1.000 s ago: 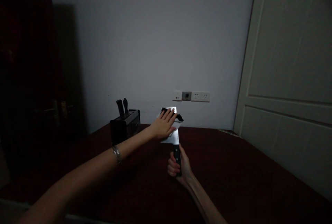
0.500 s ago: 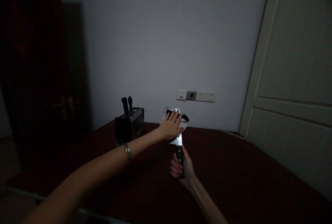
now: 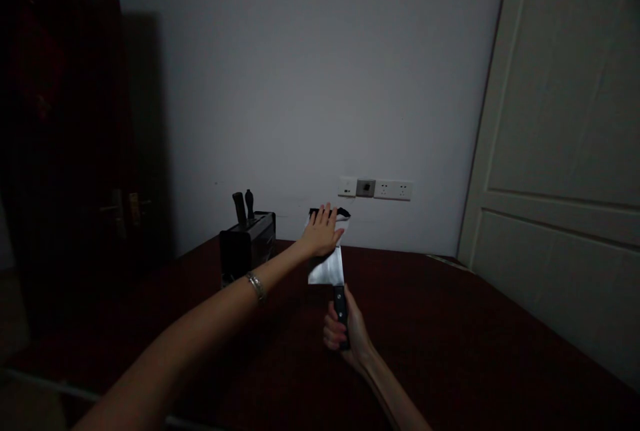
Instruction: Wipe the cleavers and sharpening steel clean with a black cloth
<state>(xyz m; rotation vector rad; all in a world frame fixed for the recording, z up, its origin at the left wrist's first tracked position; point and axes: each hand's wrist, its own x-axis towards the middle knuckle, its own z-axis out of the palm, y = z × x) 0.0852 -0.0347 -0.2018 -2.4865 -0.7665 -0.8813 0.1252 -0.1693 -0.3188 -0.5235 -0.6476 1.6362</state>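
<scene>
A cleaver (image 3: 327, 270) with a broad shiny blade and a black riveted handle stands out in front of me, blade pointing away. My right hand (image 3: 346, 328) is wrapped round its handle. Flat against the upper blade lies my left hand (image 3: 321, 234), fingers stretched and slightly spread. Beneath that palm a white cloth with a black edge (image 3: 343, 223) is pressed to the blade, mostly hidden. The lower blade shows bare between the hands.
A black knife block (image 3: 247, 244) with two dark handles sticking up stands on the dark red table (image 3: 425, 331) at left. White wall sockets (image 3: 393, 190) sit behind the table. A pale door (image 3: 550, 218) is at right, a dark door (image 3: 65, 151) at left.
My left hand and the cloth have slid toward the blade's far end, baring more of the lower blade. The blade now shows its broad side more. My right hand keeps its grip.
</scene>
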